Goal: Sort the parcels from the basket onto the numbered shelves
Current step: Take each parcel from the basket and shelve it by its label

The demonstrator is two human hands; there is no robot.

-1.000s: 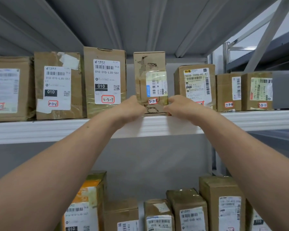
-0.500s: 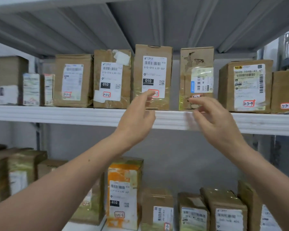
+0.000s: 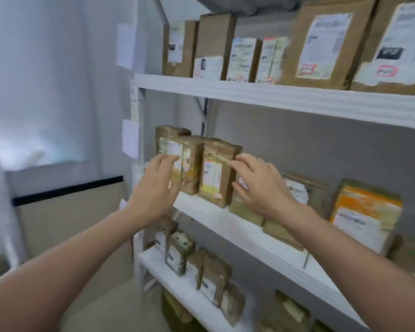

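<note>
Both my hands hover empty in front of the middle shelf (image 3: pixel 228 224) of a white rack. My left hand (image 3: pixel 157 185) has its fingers spread and relaxed before a taped brown parcel (image 3: pixel 170 152) at the shelf's left end. My right hand (image 3: pixel 256 185) is also open, fingers loosely bent, just right of a brown parcel with a yellow and white label (image 3: pixel 216 171). Neither hand holds anything. The upper shelf (image 3: pixel 273 97) carries a row of labelled cardboard parcels (image 3: pixel 321 46). The basket is out of view. The picture is blurred by motion.
An orange and white parcel (image 3: pixel 364 212) stands further right on the middle shelf. More brown parcels (image 3: pixel 209 271) fill the lower shelf. Left of the rack are a pale wall and a beige bin with a black rim (image 3: pixel 67 190).
My view has swung left and down from the upper shelf to the middle one. Both hands have let go of the parcel on the upper shelf and dropped, empty, to the middle shelf.
</note>
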